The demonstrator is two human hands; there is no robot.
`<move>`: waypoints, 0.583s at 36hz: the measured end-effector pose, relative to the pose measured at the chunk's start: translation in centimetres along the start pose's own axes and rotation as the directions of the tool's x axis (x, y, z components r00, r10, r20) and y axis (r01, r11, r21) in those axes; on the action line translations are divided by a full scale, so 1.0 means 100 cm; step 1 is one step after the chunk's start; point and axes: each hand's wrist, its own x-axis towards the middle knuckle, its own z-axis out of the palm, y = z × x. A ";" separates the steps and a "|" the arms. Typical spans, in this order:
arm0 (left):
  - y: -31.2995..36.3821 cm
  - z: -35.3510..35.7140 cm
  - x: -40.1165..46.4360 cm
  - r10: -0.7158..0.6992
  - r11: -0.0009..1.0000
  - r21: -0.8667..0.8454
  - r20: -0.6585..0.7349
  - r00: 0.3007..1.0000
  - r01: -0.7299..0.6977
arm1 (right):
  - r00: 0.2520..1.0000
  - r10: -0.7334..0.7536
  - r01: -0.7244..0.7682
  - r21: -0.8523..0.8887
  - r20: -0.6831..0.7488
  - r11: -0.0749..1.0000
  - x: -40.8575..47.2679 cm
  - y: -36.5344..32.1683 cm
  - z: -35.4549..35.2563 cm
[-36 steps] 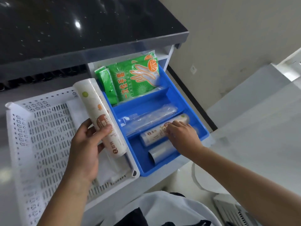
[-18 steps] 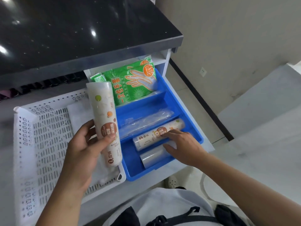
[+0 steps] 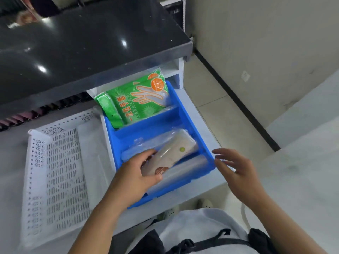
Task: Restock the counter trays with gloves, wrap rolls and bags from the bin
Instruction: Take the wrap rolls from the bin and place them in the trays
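I look down on a pale worktop (image 3: 211, 132) tucked under a dark counter top (image 3: 88, 52). On it sits a blue divided tray (image 3: 185, 114), and just left of it a white perforated bin (image 3: 55, 173).

My left hand (image 3: 135, 178) holds a printed wrap roll (image 3: 170, 154), fingers (image 3: 146, 154) and thumb curled around its near end. The roll lies slanted over the tray's front compartments, its far end pointing away and to the right. The frame is blurred, so I cannot tell whether it is touching down. A clear roll (image 3: 185, 165) lies beside it in the nearest compartment, and clear plastic bags (image 3: 146, 145) lie just behind.

My right hand (image 3: 236, 167) hovers at the tray's right wall, fingers spread and holding nothing.

Green glove packs (image 3: 139, 101) stand in the back compartment.

To seat this roll well, I judge I should turn it parallel to the divider, lower it flat into its slot, and use the free hand to steady the tray or guide the far end, so it does not ride up on the clear roll.
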 end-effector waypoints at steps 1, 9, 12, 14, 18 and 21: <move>0.003 0.005 0.005 0.002 0.997 0.075 0.028 1.000 -0.004 | 1.000 0.013 -0.013 0.019 -0.008 1.000 -0.001 0.001 -0.006; 0.023 0.028 0.034 -0.036 0.907 0.420 0.114 0.993 -0.015 | 0.993 0.105 -0.101 0.068 -0.059 0.993 -0.003 0.011 -0.037; 0.024 0.034 0.040 -0.024 0.884 0.466 0.121 0.992 -0.036 | 0.996 0.088 -0.087 0.035 -0.023 0.996 -0.004 0.013 -0.038; 0.022 0.039 0.043 -0.023 0.892 0.452 0.125 0.992 -0.037 | 0.997 0.068 -0.066 -0.041 0.027 0.997 -0.005 0.013 -0.037; 0.014 0.043 0.047 -0.024 0.909 0.416 0.123 0.992 -0.030 | 0.986 0.039 -0.015 -0.145 0.165 0.989 -0.005 0.010 -0.036; 0.011 0.042 0.050 -0.030 0.913 0.406 0.149 0.988 -0.034 | 0.966 0.052 -0.007 -0.175 0.255 0.985 -0.004 0.009 -0.033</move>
